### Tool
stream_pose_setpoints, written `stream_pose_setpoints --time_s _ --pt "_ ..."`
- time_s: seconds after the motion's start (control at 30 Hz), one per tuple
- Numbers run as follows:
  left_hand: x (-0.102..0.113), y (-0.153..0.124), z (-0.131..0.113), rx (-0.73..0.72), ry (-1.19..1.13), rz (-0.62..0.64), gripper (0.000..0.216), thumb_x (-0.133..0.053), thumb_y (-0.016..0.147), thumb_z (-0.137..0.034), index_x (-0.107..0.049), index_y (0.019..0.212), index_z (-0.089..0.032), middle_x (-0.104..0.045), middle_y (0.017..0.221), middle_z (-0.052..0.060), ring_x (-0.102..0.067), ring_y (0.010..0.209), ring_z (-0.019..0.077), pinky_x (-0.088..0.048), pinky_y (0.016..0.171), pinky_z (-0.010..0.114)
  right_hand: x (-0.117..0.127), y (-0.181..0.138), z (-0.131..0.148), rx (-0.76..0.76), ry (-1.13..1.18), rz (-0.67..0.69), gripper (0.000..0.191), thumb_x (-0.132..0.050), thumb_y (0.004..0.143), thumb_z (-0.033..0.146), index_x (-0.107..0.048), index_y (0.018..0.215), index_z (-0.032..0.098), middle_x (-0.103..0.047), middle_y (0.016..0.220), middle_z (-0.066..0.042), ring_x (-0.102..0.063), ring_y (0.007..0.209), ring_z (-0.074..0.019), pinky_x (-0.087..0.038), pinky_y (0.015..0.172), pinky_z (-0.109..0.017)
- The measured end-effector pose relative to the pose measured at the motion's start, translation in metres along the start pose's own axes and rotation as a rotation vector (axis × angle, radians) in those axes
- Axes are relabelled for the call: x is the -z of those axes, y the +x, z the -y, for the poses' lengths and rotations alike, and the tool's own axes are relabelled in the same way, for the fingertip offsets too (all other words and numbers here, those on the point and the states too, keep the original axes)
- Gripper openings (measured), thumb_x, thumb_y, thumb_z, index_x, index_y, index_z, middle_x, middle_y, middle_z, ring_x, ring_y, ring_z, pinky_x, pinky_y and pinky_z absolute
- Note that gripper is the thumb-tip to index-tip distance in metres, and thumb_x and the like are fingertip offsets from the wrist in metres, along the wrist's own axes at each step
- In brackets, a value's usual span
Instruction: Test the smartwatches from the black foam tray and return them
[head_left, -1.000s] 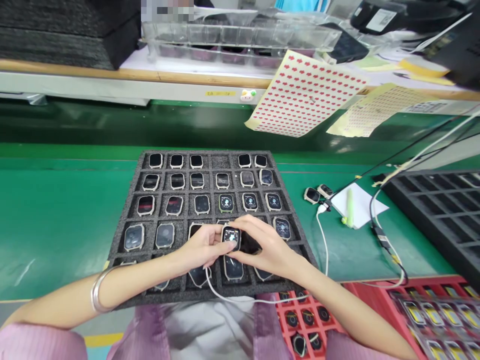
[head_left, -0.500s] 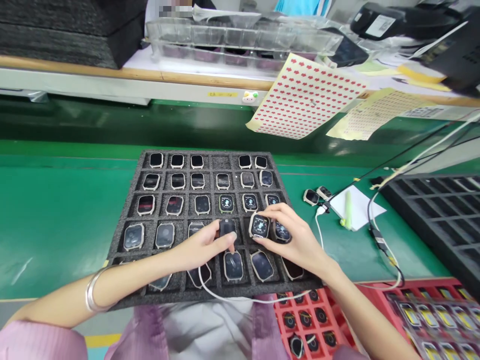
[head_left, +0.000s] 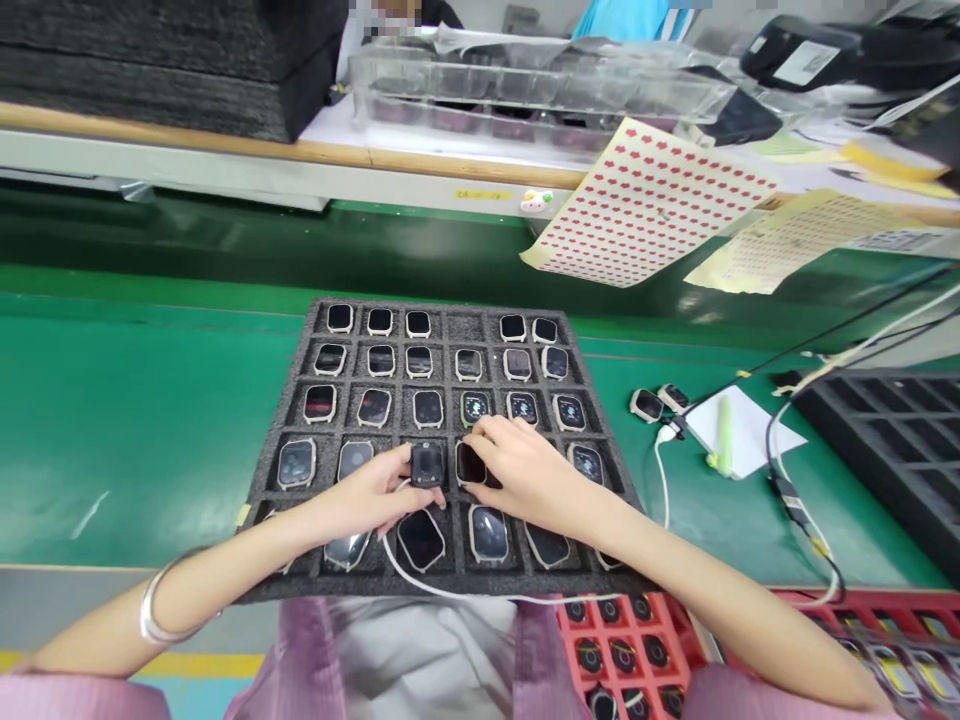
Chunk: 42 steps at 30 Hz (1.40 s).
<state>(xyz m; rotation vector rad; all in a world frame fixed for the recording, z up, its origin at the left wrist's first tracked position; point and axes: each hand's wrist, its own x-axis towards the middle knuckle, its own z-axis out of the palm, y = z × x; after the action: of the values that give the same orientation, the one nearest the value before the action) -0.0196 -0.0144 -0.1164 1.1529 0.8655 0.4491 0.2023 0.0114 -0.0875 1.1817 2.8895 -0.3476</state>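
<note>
Over the fourth row of the black foam tray (head_left: pixel 289 400), both hands have shifted since half a second ago — the right hand (head_left: pixel 525 470), which was then out toward the tray's right side with a lit smartwatch body pinched in its fingers, has let that piece go and come back toward the middle, where its fingertips now rest on a dark-screened watch body (head_left: pixel 470 463) lying in its cell; whether they pinch it or only touch it cannot be told. The released piece seems to sit in a cell under or just beyond the right hand, though the hand hides it. The left hand (head_left: pixel 375 495) has moved a little left, and its fingers are closed round a small black charging puck (head_left: pixel 428 464), from which a white cable (head_left: pixel 450 590) loops down over the tray's near edge and runs off right. A second ago both hands held one lit watch together over this same spot, so one piece looks finished and set down, with the dark one beside the puck now in hand. Lit screens show in the third row, such as a green-edged watch (head_left: pixel 475 407); the upper rows are dark. Right of the tray, on the green bench (head_left: pixel 135 420), lie two loose watch bodies (head_left: pixel 658 402), a white paper pad (head_left: pixel 739 432) and a green marker (head_left: pixel 724 430).
</note>
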Motion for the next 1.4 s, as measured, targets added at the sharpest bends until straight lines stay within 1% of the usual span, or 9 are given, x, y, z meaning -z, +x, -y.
stream_pose_setpoints --time_s 0.27,0.47,0.67,0.83,1.0,1.1,1.17,1.27,1.4 --pt "0.001 0.007 0.011 -0.081 -0.068 0.037 0.038 -0.066 0.079 -0.029 -0.047 0.108 -0.014 -0.06 0.096 0.006 -0.043 0.048 0.0038 -0.038 0.039 0.016 0.005 -0.004 0.008 -0.028 0.34 -0.279 0.029 -0.067 0.08 0.022 -0.054 0.106 0.019 -0.058 0.104 -0.009 -0.057 0.097 -0.024 -0.048 0.085 -0.039" --pt "-0.003 0.004 0.008 -0.138 -0.053 -0.018 0.04 -0.07 0.076 -0.029 -0.052 0.107 -0.013 -0.054 0.084 0.0 -0.042 0.057 0.007 -0.035 0.044 0.017 -0.001 0.008 0.031 0.124 0.195 -0.267 0.035 -0.067 0.079 0.018 -0.055 0.111 0.012 -0.059 0.108 -0.014 -0.056 0.098 -0.0282 -0.048 0.08 -0.043" --pt "-0.009 0.004 0.007 -0.144 -0.058 -0.115 0.032 -0.062 0.082 -0.036 -0.058 0.105 -0.013 -0.061 0.08 0.0 -0.05 0.056 0.0103 -0.04 0.052 0.022 -0.011 0.01 0.027 0.122 0.212 -0.26 0.033 -0.06 0.086 0.018 -0.051 0.118 0.013 -0.059 0.11 -0.014 -0.055 0.1 -0.0268 -0.048 0.084 -0.044" --pt "-0.008 0.006 0.013 -0.171 -0.123 -0.123 0.031 -0.067 0.08 -0.037 -0.061 0.097 -0.011 -0.063 0.08 0.002 -0.058 0.072 0.0151 -0.045 0.065 0.024 -0.019 0.01 0.029 0.128 0.214 -0.306 0.032 -0.059 0.087 0.024 -0.052 0.117 0.014 -0.06 0.107 -0.014 -0.057 0.097 -0.0278 -0.051 0.081 -0.044" --pt "-0.005 0.003 0.006 -0.077 -0.179 -0.136 0.038 -0.068 0.077 -0.044 -0.06 0.093 -0.011 -0.062 0.07 0.0 -0.042 0.042 0.0047 -0.03 0.039 0.018 -0.029 -0.002 0.038 0.106 0.197 -0.501 0.039 -0.055 0.091 0.024 -0.046 0.127 0.016 -0.057 0.116 -0.016 -0.056 0.105 -0.0285 -0.05 0.084 -0.045" --pt "-0.003 0.002 0.004 -0.046 -0.21 -0.126 0.04 -0.066 0.078 -0.048 -0.058 0.09 -0.011 -0.068 0.077 0.006 -0.038 0.036 0.0032 -0.019 0.033 0.017 -0.036 -0.02 0.051 0.261 0.121 -0.624 0.031 -0.059 0.087 0.019 -0.054 0.117 0.015 -0.063 0.1 -0.013 -0.059 0.091 -0.0255 -0.049 0.073 -0.04" --pt "-0.004 0.002 0.006 -0.05 -0.241 -0.122 0.038 -0.067 0.078 -0.047 -0.057 0.088 -0.012 -0.069 0.08 0.009 -0.051 0.046 0.0078 -0.029 0.037 0.016 -0.043 -0.032 0.06 0.381 0.057 -0.515 0.022 -0.059 0.088 0.025 -0.06 0.107 0.015 -0.065 0.089 -0.011 -0.059 0.079 -0.0237 -0.047 0.068 -0.039" --pt "-0.005 0.003 0.008 -0.077 -0.285 -0.12 0.035 -0.07 0.077 -0.043 -0.057 0.086 -0.012 -0.069 0.079 0.009 -0.063 0.068 0.0161 -0.047 0.06 0.023 -0.052 -0.041 0.069 0.398 -0.041 -0.303 0.023 -0.048 0.091 0.02 -0.062 0.107 0.012 -0.065 0.089 -0.013 -0.058 0.077 -0.0244 -0.045 0.07 -0.042" --pt "-0.007 0.003 0.004 -0.12 -0.26 -0.13 0.03 -0.069 0.079 -0.039 -0.058 0.087 -0.012 -0.069 0.079 0.008 -0.064 0.075 0.0175 -0.049 0.072 0.027 -0.057 -0.042 0.066 0.402 -0.06 -0.204 0.029 -0.04 0.09 0.009 -0.06 0.11 0.012 -0.063 0.087 -0.011 -0.056 0.078 -0.0237 -0.042 0.07 -0.041"
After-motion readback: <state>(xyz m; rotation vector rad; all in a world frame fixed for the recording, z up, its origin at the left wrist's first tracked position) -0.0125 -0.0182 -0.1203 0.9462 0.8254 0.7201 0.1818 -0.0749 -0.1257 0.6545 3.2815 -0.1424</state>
